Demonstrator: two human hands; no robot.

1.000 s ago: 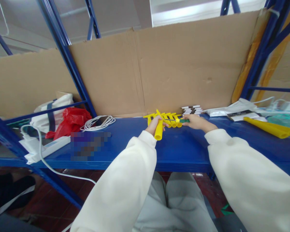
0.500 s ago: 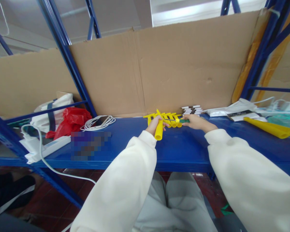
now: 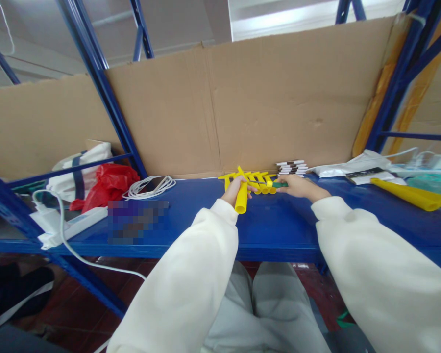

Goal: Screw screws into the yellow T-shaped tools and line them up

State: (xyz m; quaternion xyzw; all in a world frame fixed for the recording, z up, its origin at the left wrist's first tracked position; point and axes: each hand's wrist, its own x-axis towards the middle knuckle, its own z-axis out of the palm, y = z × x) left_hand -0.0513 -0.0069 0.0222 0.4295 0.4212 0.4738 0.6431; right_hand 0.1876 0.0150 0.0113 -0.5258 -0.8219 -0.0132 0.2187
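Note:
My left hand [image 3: 235, 190] is closed around a yellow hollow tube [image 3: 241, 200], its open end toward me and its far end tilted up. In my right hand [image 3: 296, 186] is a thin tool with a green handle [image 3: 280, 185], which looks like a screwdriver. Its slim shaft points left to the held tube; whether the tip touches is too small to tell. Behind and between my hands lies a row of several similar yellow tubes [image 3: 259, 189], partly covered by my fingers.
A stack of small white-and-brown packets [image 3: 291, 167] stands behind my right hand. More yellow tubes [image 3: 413, 194] lie far right. On the left are a coiled white cable [image 3: 149, 187], a red bag [image 3: 113, 182] and a power strip [image 3: 75, 225]. Cardboard [image 3: 279, 98] walls the blue shelf's back.
Both hands stay almost where they were, still holding the tube and the green-handled tool. Only a very slight shift of the tool shows.

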